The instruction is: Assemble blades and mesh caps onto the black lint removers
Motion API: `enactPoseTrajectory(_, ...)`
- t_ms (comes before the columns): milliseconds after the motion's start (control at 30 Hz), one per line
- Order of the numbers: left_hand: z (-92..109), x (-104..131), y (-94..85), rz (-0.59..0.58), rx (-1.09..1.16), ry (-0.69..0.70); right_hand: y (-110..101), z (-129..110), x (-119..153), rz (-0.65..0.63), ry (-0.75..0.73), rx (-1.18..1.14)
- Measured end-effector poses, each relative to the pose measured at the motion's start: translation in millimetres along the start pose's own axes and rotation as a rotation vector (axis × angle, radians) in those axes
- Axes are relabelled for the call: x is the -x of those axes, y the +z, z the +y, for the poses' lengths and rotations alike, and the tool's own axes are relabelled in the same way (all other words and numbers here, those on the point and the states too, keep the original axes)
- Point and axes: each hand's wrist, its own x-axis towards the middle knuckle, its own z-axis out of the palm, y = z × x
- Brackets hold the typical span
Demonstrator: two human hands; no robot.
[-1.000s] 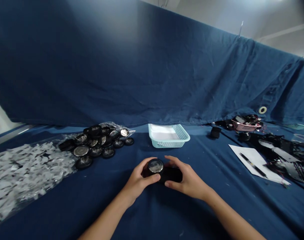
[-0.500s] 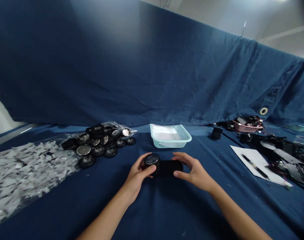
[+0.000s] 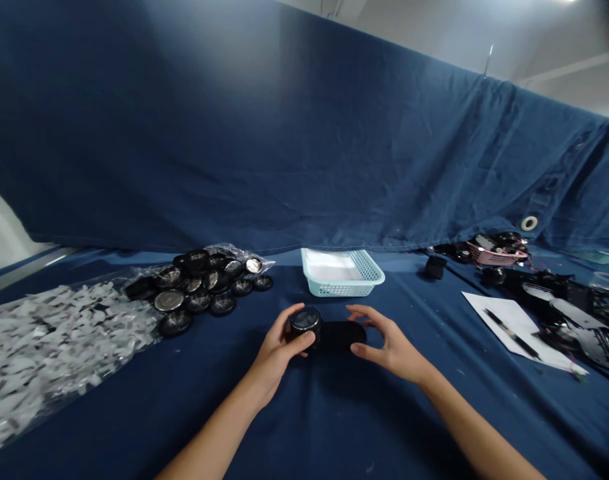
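Observation:
A black object with a round, silver-rimmed cap (image 3: 305, 319) at its left end is in front of me; its dark, rounded body (image 3: 338, 337) stretches to the right. My left hand (image 3: 283, 340) is closed around the capped end, thumb on the near side and fingers behind. At the other end, my right hand (image 3: 381, 339) curves about the body with thumb and fingers apart. Its thumb tip is by the near edge, and whether it touches is hard to tell. The underside of the object is hidden.
Black round parts with metal mesh (image 3: 198, 301) are heaped at left, beside a plastic bag of white pieces (image 3: 59, 340). A light-blue basket (image 3: 344, 288) stands beyond my hands. At right are white paper (image 3: 489, 310), a pen (image 3: 511, 333) and a pink basket (image 3: 497, 257). Blue cloth (image 3: 284, 147) hangs behind.
My right thumb has shifted very slightly right along the body's end. My left hand keeps its grip, and the object is almost unmoved.

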Motion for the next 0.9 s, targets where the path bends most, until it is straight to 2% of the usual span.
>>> enactPoseTrajectory(133,1.3,4.5,7.1,-0.072,-0.104,0.033,9.9,-13.2,2.4,-0.028,-0.053,0.096)
enactPoseTrajectory(267,-2.4,8.4,11.9,-0.168,-0.251,0.136,23.6,-30.0,4.9,-0.053,-0.093,0.198)
enactPoseTrajectory(433,-4.6,10.4,14.0,-0.205,-0.347,0.198,29.9,-36.7,6.9,-0.050,-0.097,0.231)
enactPoseTrajectory(633,-5.6,4.9,11.1,-0.152,-0.251,0.128,17.9,-27.5,5.3,-0.055,-0.038,0.191)
enactPoseTrajectory(900,-1.7,3.3,9.0,-0.010,-0.123,0.028,2.3,-11.0,0.1,-0.025,0.032,0.065)
